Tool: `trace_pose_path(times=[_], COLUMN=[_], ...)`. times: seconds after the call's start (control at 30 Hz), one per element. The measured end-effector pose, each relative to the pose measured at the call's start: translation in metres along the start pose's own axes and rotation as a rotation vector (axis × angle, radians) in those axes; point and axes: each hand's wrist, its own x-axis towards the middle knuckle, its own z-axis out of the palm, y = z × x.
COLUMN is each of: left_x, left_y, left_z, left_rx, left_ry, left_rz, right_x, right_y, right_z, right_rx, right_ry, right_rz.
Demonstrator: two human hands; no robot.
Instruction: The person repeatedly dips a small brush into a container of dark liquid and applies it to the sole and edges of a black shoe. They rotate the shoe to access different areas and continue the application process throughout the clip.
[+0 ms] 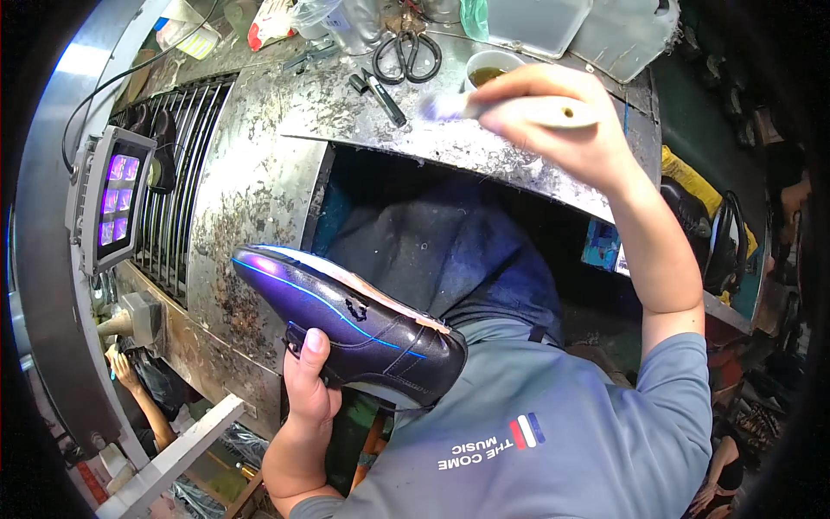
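Note:
My left hand [313, 385] grips a black leather shoe [380, 329] just in front of my body. Its thumb presses near the shoe opening, while its other fingers are hidden behind. The shoe lies tilted on its side, toe to the upper left, with a glowing blue line along the upper and a pale, orange-tinged sole edge facing away. Over the bench, my right hand [566, 125] is closed round a flat brush with a pale handle [553, 112]; its bristles [443, 107] are blurred. Partly behind that hand stands a cup of brownish liquid [488, 69].
A capped marker [386, 101] and black-handled scissors [406, 59] lie on the worn metal bench [246, 173]. Clear plastic bins [540, 22] stand at the back. On the left are a purple-lit lamp [117, 199] and a metal rack [194, 147] with dark shoes. Another person's hand [124, 370] shows lower left.

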Motion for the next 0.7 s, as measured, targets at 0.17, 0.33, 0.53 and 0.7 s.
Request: trace_pose_path(times=[0.17,0.33,0.53,0.7], left_x=[-0.002,-0.005,-0.005,-0.005], left_y=[0.007,0.013,0.012,0.009], left_z=[0.006,0.014,0.01,0.005], left_rx=[0.077,0.119,0.195,0.141], left_ry=[-0.011,-0.024,-0.046,0.036], left_rz=[-0.042,-0.079,-0.04,-0.019], right_x=[-0.001,0.007,0.008,0.005], right_y=[-0.049,-0.064,-0.073,-0.076], right_z=[0.049,0.078,0.075,0.068], right_rx=[0.203,0.319,0.253,0.271], right_ry=[-0.174,-0.207,-0.338,-0.456], right_rz=[-0.245,-0.302,-0.264,-0.269])
